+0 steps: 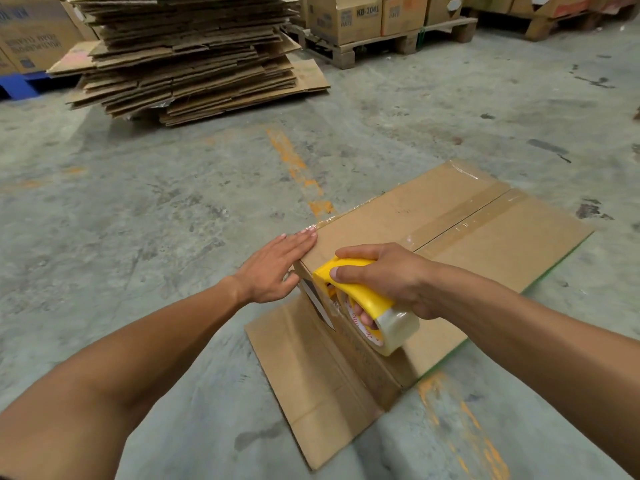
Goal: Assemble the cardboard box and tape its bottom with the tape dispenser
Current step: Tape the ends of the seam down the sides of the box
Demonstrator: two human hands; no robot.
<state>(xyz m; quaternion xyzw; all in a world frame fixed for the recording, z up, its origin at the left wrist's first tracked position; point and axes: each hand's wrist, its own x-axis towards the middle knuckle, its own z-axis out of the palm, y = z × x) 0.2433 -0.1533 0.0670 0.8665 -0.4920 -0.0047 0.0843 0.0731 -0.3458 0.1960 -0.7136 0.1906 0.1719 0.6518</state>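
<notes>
Box (pixel 450 233) is sitting on the concrete floor (pixel 173 202), bottom side up, flaps closed. Clear tape (pixel 464 216) is already running along the centre seam and over the far edge, so assembly and the main strip look done.

I'm gripping the yellow tape dispenser (pixel 360 296) with my right hand (pixel 391 275), fingers fully wrapped around the handle, at the near end of the box where the tape is going down the side. Judging by that, I'm finishing or cutting the strip; what's left is pressing the end flat.

My left hand (pixel 277 265) is lying flat and open on the near-left corner, holding nothing, just steadying.

Readable text: "KB-2041" on a carton (pixel 346 19) on the far pallet. Red print on the tape roll core is too blurred.
</notes>
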